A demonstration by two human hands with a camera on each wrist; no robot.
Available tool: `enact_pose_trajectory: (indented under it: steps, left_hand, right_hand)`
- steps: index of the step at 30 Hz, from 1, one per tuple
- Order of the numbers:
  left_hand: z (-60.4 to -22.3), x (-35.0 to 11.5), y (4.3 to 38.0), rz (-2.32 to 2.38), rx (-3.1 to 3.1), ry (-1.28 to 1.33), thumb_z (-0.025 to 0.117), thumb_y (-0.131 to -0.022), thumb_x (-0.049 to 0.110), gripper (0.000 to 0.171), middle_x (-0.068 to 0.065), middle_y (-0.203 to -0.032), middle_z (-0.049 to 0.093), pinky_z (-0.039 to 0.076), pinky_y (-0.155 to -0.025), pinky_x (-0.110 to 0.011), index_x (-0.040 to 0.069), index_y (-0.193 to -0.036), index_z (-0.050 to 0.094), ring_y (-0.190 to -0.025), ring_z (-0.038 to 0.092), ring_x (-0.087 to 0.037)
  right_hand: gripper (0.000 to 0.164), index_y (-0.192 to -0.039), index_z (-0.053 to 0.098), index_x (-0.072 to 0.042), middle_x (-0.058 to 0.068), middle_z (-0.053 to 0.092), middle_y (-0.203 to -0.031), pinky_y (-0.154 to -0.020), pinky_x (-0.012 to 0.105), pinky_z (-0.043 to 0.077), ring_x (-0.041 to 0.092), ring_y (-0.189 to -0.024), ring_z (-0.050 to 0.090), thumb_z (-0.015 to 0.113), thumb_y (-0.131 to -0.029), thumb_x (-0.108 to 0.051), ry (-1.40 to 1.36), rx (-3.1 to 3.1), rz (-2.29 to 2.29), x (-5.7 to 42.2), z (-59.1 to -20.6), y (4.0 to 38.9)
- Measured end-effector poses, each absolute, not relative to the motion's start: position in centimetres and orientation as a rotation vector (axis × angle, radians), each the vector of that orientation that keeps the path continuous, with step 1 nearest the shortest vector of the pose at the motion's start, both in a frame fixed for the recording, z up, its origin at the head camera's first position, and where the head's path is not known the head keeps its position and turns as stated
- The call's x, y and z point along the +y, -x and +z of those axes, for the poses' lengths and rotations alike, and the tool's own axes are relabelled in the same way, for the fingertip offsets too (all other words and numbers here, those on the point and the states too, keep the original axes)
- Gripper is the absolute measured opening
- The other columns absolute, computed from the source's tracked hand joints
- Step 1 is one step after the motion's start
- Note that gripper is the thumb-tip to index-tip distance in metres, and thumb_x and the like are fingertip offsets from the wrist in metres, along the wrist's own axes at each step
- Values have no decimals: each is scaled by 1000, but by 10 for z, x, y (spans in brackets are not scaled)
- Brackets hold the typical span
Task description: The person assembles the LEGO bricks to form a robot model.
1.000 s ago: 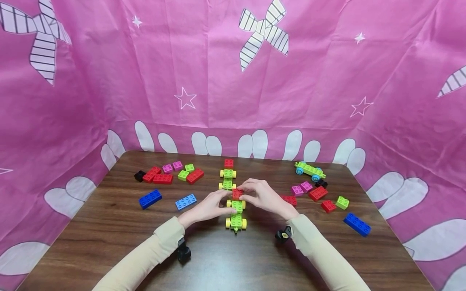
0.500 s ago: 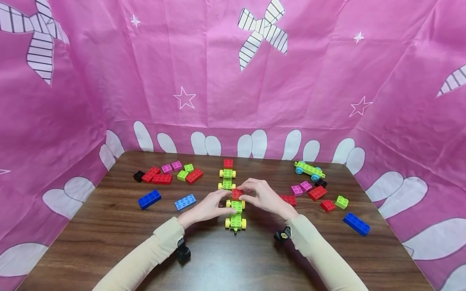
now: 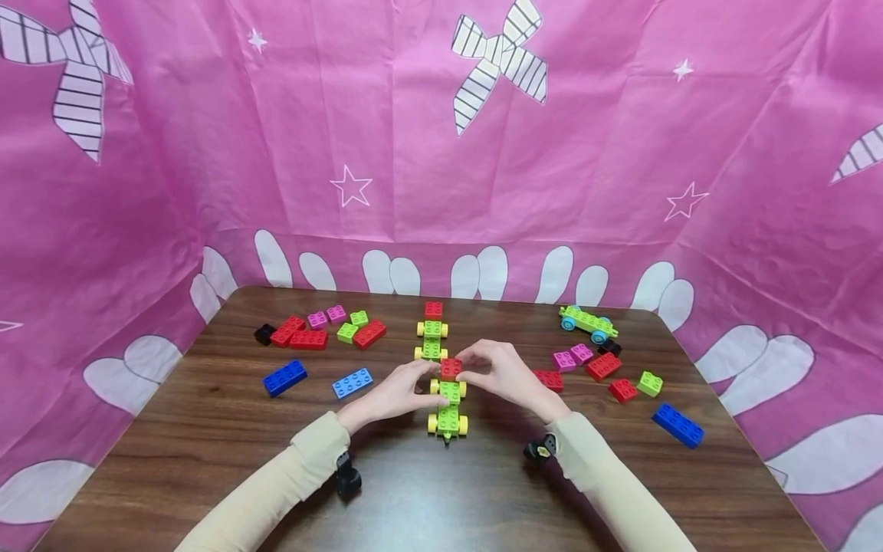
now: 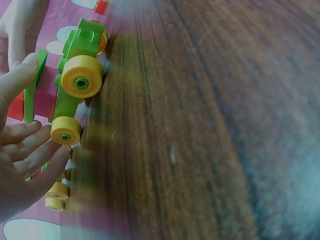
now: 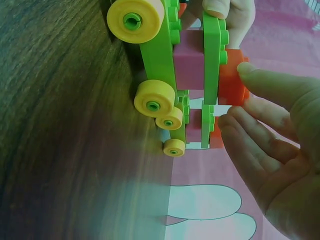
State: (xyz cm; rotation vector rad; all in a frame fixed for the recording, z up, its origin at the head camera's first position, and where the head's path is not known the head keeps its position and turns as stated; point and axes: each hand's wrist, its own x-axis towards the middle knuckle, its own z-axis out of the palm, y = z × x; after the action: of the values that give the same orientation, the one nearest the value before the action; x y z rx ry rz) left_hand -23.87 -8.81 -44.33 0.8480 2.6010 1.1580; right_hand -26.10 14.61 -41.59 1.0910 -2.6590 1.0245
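Note:
Between the two hands a toy car stands on the table, with a green wheeled base point(image 3: 448, 421) on yellow wheels. A pink brick point(image 5: 190, 60) sits on that base, a long green brick point(image 5: 212, 60) over it, and a red brick point(image 3: 451, 369) on top at the far end. My left hand point(image 3: 395, 394) pinches the green brick, thumb on its near end and fingers on the far side. At the red brick is my right hand point(image 3: 503, 376), thumb tip right at its edge and fingers loosely bent beside it.
Behind stands a similar yellow-wheeled car point(image 3: 432, 349) with a red brick point(image 3: 433, 310) on top. Loose bricks lie left, including a light blue brick point(image 3: 352, 383). At right are a blue-wheeled green car base point(image 3: 586, 323), more bricks and a dark blue brick point(image 3: 678, 425).
My right hand's thumb and fingers have loosened and drawn slightly right, uncovering more of the red brick. The left hand and the car have stayed in place.

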Motion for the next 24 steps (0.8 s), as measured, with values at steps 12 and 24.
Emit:
enact_pose_trajectory:
  steps: [12, 24]
  left_hand:
    - [-443, -88, 240, 1213, 2540, -861, 68, -83, 40, 59, -3, -129, 57, 51, -94, -35, 14, -132, 50, -120, 54, -21]
    - [-443, -88, 239, 1190, 2562, -864, 68, -83, 40, 60, -5, -131, 56, 51, -95, -36, 14, -134, 49, -122, 53, -22]
  right_hand:
    - [25, -103, 69, -15, -6, 71, -96, -82, 25, 55, 6, -88, 66, 72, -82, -27, -1094, -2692, 1045, 147, -415, 261]
    - [25, -104, 67, -13, -4, 70, -95, -79, 23, 55, 6, -86, 65, 72, -82, -24, -1126, -2693, 1008, 145, -414, 260]
